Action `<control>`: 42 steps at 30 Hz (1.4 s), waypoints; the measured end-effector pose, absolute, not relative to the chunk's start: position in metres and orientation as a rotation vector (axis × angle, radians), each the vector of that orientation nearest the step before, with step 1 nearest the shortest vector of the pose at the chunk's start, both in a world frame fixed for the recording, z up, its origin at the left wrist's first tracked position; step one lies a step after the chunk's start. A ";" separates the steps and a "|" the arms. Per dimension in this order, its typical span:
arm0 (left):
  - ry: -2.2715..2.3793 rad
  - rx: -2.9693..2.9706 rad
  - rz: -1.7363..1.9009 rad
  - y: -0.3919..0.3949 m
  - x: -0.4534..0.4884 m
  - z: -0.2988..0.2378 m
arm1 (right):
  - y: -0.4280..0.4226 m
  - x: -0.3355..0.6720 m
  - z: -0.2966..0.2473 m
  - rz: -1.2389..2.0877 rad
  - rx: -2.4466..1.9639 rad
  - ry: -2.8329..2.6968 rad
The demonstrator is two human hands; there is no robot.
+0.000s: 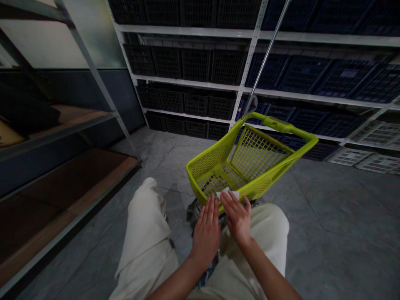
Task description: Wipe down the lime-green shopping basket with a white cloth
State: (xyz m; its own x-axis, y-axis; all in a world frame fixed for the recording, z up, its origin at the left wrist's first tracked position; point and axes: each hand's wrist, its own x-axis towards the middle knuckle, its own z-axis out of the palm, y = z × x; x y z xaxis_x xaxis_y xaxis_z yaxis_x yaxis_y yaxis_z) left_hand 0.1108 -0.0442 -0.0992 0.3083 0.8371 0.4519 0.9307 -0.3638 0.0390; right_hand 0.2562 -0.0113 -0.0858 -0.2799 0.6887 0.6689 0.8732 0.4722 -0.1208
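A lime-green plastic shopping cart basket point(215, 166) with mesh walls stands on wheels just in front of my legs, its green handle bar point(281, 127) at the far side. My right hand point(237, 218) lies with its fingers over a small white piece of tissue or cloth point(227, 193) at the basket's near rim. Whether that hand grips the piece, I cannot tell. My left hand point(206, 233) is beside it, fingers spread upward, nearly touching the near rim and holding nothing. The basket's inside looks bare.
Metal shelves point(193, 79) of black and dark blue crates fill the back wall. Wooden shelving point(68, 183) stands at my left. White crates point(350, 156) lie on the grey tiled floor at the right. A thin metal pole point(268, 50) rises from behind the cart handle.
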 end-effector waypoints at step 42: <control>-1.588 -2.352 -0.578 -0.046 0.109 -0.099 | 0.034 0.344 -0.066 -0.529 -1.463 -2.003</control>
